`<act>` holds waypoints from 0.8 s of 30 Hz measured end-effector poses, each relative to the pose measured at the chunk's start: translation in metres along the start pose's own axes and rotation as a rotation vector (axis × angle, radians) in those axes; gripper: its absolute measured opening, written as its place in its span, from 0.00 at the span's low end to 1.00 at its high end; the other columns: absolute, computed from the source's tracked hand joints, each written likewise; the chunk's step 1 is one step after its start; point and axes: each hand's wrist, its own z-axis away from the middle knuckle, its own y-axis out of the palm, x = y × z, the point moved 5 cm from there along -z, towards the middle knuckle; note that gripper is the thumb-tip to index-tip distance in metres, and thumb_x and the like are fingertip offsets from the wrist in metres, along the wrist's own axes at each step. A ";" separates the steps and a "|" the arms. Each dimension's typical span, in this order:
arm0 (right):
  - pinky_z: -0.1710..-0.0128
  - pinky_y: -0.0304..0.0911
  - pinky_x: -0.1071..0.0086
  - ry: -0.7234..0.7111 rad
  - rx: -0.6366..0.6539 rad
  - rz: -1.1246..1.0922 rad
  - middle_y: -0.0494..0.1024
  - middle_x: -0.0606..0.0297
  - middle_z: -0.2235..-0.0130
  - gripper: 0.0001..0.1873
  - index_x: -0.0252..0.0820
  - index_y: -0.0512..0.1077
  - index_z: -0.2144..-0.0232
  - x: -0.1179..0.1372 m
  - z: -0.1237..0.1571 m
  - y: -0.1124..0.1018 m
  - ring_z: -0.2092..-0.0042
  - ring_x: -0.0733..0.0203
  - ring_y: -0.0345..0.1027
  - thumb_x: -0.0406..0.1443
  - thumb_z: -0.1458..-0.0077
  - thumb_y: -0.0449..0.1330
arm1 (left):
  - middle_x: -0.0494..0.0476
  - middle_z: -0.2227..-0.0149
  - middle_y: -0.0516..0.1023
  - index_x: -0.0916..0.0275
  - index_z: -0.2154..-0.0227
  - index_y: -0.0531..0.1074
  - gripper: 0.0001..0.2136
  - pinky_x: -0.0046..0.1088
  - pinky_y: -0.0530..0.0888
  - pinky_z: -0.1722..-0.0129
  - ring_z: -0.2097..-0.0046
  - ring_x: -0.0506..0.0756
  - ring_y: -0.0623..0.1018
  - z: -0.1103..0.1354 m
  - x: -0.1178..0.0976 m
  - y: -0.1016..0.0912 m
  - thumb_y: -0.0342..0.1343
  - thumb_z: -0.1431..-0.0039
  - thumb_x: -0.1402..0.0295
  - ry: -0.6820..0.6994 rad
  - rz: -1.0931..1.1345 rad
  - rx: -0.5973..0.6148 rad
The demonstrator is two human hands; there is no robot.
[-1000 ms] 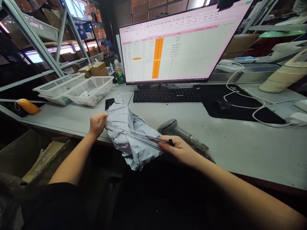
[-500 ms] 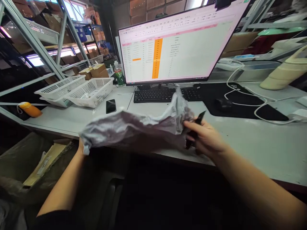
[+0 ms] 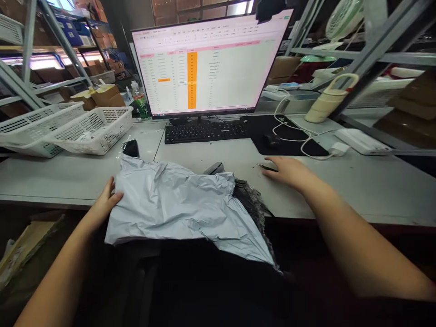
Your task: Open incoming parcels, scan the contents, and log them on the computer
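Observation:
A crumpled white plastic mailing bag (image 3: 170,200) hangs over the front edge of the desk. Its right end gapes, with dark lining and clear bubble wrap (image 3: 257,204) showing there. My left hand (image 3: 104,202) grips the bag's left edge, thumb on top. To the right, my right hand (image 3: 289,172) rests low on the desk, apart from the bag. Between its thumb and fingers is a slim dark knife (image 3: 267,167), mostly hidden. A grey and black object (image 3: 214,169) pokes out behind the bag; its kind is unclear. A black phone (image 3: 131,148) lies partly behind the bag's upper left corner.
A monitor (image 3: 214,72) stands at the back, with a keyboard (image 3: 206,131) before it. A mouse (image 3: 272,141) and a white cable lie on a black mat (image 3: 262,122). White baskets (image 3: 98,136) stand left; a cream tumbler (image 3: 322,106) and a white box (image 3: 363,141) are right.
The bag has come down and spread out flatter, its right end released by my right hand. That hand has lowered the knife to the desk. The view has swung right.

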 end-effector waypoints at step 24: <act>0.67 0.57 0.66 -0.273 0.159 0.173 0.83 0.57 0.61 0.21 0.46 0.78 0.62 0.158 0.044 -0.012 0.60 0.51 0.77 0.47 0.32 0.47 | 0.56 0.54 0.83 0.52 0.41 0.70 0.30 0.47 0.82 0.51 0.49 0.68 0.82 0.124 0.071 0.026 0.58 0.45 0.47 -0.488 0.460 -0.138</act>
